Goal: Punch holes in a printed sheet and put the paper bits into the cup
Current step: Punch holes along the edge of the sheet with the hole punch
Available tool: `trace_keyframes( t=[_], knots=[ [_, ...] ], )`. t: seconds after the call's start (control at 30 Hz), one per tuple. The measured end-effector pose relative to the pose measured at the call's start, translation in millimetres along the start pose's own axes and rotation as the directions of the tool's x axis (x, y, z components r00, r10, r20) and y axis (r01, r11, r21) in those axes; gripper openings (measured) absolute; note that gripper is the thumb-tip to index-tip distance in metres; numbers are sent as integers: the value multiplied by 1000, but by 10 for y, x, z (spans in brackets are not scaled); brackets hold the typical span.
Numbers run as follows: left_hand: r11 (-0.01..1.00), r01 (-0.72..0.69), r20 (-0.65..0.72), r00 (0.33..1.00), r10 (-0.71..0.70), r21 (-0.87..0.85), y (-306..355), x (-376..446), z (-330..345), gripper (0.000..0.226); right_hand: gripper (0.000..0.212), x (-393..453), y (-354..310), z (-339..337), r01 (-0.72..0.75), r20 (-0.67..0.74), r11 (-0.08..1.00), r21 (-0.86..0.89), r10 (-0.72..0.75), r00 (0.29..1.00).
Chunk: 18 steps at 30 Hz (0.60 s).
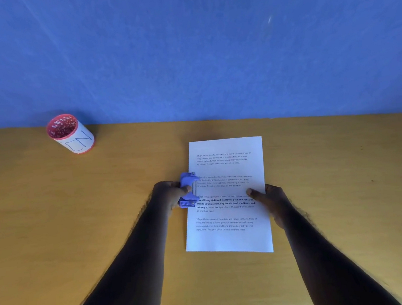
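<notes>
A white printed sheet point(232, 239) with several text paragraphs lies flat on the wooden table. A blue hole punch point(188, 189) sits over the sheet's left edge at mid-height. My left hand point(168, 193) is wrapped around the punch, thumb on top of it. My right hand point(268, 198) grips the sheet's right edge, thumb flat on the paper. A red-rimmed cup point(71, 133) with a white paper band stands upright at the far left, well away from both hands. No paper bits are visible.
The wooden table point(101, 213) meets a blue wall point(183, 54) right behind the cup and sheet. Bare tabletop lies between the cup and the sheet, and to the right of the sheet.
</notes>
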<state>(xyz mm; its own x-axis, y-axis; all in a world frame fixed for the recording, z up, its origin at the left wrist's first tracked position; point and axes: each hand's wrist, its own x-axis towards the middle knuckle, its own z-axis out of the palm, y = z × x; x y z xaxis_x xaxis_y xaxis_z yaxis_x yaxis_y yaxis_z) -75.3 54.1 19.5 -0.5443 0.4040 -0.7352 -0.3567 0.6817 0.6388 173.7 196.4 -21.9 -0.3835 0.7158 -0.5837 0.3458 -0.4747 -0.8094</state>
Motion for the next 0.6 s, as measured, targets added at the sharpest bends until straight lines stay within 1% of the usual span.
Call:
trace_keyframes(
  t=[0.17, 0.27, 0.4, 0.43, 0.53, 0.6],
  knots=[
    [999, 10, 2, 1000, -10, -37, 8, -7, -3, 20, 12, 8, 3, -6, -5, 1, 1000, 5, 5, 1000],
    [1000, -3, -5, 1000, 3, -8, -2, 30, 2, 23, 12, 6, 7, -11, -11, 2, 1000, 7, 11, 1000],
    [998, -36, -71, 997, 39, 53, -45, 40, 25, 21, 11, -1, 3, -16, -12, 16, 1000, 22, 11, 1000],
    [997, -37, -69, 997, 41, 63, -37, 32, 16, 22, 12, -1, 0, -12, -12, 18, 1000, 21, 11, 1000],
    [996, -15, -8, 1000, 16, 92, 24, 25, -18, 18, 15, 0, -5, -6, -15, 10, 1000, 11, 15, 1000],
    [993, -35, 18, 999, 33, 115, 49, 4, -18, 18, 17, -1, -4, -10, -14, 8, 1000, -1, 14, 1000]
  ],
)
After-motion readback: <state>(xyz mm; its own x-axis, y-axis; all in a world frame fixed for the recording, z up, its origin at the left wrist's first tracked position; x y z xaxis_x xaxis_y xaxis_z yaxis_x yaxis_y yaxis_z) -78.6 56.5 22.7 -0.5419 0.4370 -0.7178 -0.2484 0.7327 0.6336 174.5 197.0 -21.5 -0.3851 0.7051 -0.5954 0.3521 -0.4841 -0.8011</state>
